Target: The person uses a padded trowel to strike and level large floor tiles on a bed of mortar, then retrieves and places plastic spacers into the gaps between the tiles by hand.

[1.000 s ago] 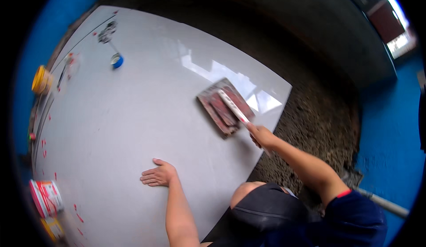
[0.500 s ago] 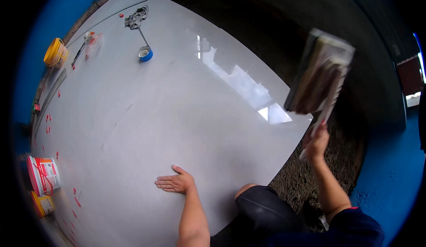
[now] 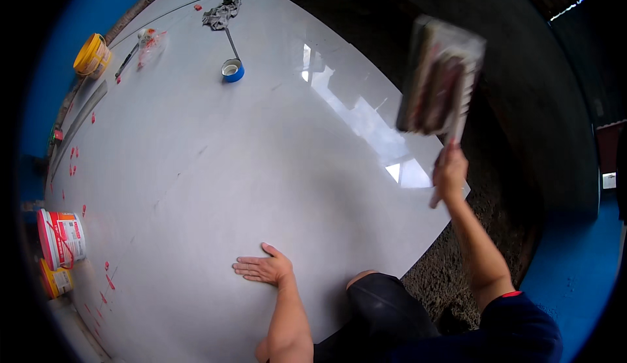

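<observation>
we are judging the paddle-shaped tool [image 3: 424, 82] to be top-heavy, since its broad head is looking thick while its handle [image 3: 461, 116] is staying slim. we are expecting the handle to be stiff, with little bend, and the head to be sturdy rather than fragile; whether its face is soft we cannot tell through the blur. for taking hold, we are favouring a full fist near the tail, well apart from the head, and we are reckoning any wet grime there could be making it slippery.

the tool is hanging just beyond our right hand [image 3: 450, 175], which is clamping on the handle with a short stub showing below the fist. its head is appearing raised, seen against the far right edge of the pale slab [image 3: 274, 154] and the dark ground past it.

the head is looking roughly rectangular, grey around the rim, with dark reddish-brown ridges inside; the handle is showing whitish, banded or notched along one side.

to the left of that fist and nearer us, our left hand [image 3: 266, 269] is lying flat on the glossy slab, fingers together, thumb apart, holding nothing.
</observation>
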